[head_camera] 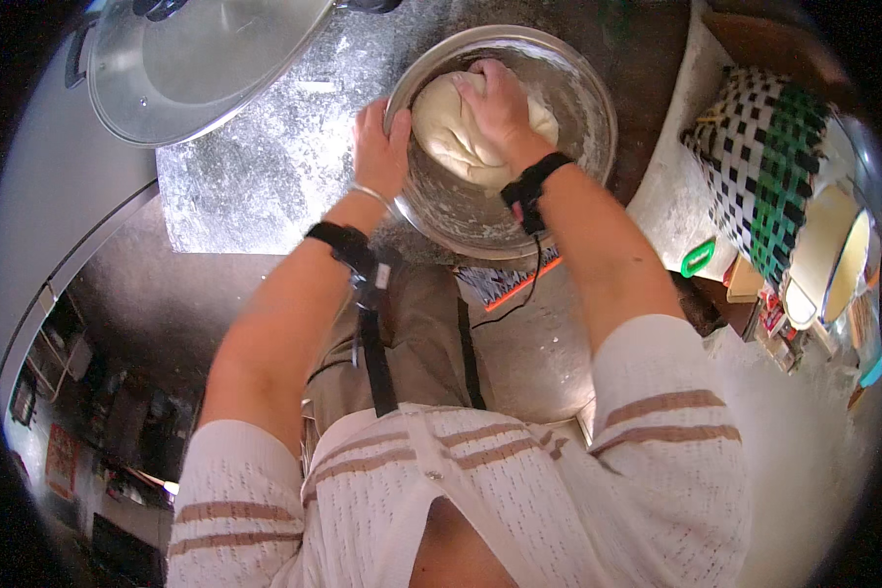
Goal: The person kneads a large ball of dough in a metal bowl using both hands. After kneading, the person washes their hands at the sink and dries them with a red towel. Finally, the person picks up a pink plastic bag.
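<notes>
A large round metal bowl (592, 125) with floury smears on its inner wall lies before me. In it sits a big lump of pale dough (448, 132), creased along its lower side. My right hand (498, 103) presses on the dough, its fingers curled over the upper part. My left hand (382, 151) grips the bowl's left rim, thumb on the inner side and fingers outside. Black straps with small devices are worn on both wrists, and a bracelet shows on the left one.
A glass lid (198, 81) with a metal rim lies at the upper left, over a speckled grey surface (228, 191). At right stands a woven black, white and green basket (761, 169), near a green-handled item (698, 257) and enamel-like dishes (827, 250).
</notes>
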Demonstrator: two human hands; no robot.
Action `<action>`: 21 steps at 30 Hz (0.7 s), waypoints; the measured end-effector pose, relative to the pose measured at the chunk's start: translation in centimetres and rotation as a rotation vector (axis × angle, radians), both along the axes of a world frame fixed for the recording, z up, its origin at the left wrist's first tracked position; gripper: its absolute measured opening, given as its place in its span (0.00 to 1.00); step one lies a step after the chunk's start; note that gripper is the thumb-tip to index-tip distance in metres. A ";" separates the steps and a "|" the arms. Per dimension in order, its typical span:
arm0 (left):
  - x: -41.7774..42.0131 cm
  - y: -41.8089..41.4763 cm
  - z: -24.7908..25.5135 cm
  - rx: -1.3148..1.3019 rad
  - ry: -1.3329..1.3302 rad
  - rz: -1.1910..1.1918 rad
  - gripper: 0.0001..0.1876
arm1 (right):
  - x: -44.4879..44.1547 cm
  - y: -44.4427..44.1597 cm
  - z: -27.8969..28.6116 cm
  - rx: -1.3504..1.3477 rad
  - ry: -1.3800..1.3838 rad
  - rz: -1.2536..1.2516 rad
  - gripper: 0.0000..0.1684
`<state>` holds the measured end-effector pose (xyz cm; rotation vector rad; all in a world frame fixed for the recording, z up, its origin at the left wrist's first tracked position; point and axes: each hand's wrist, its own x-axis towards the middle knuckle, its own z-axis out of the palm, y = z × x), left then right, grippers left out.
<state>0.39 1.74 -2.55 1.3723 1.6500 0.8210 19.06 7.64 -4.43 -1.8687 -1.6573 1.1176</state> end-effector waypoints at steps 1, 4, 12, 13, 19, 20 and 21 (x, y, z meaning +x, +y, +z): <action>-0.5 0.9 -0.4 0.079 0.066 -0.053 0.23 | 0.5 1.5 0.9 -0.368 0.363 -0.118 0.22; -0.2 6.1 1.3 0.131 0.107 -0.171 0.25 | 6.7 2.3 1.4 -0.307 0.115 0.064 0.29; 2.0 2.4 1.4 -0.140 -0.108 0.080 0.22 | 5.2 -4.7 0.3 -0.396 0.385 -0.624 0.34; 2.4 0.7 0.9 -0.103 -0.074 0.139 0.22 | 3.6 -6.0 -0.1 -0.273 0.150 -0.529 0.32; 1.9 -2.3 1.4 -0.257 -0.202 0.293 0.20 | -6.6 -8.8 3.5 0.145 -0.490 -0.321 0.27; 2.1 -2.4 1.2 -0.235 -0.186 0.302 0.19 | -6.6 -7.9 3.5 0.162 -0.510 -0.281 0.27; 2.1 -2.3 1.4 -0.215 -0.167 0.270 0.18 | -6.6 -6.9 3.5 0.179 -0.534 -0.245 0.27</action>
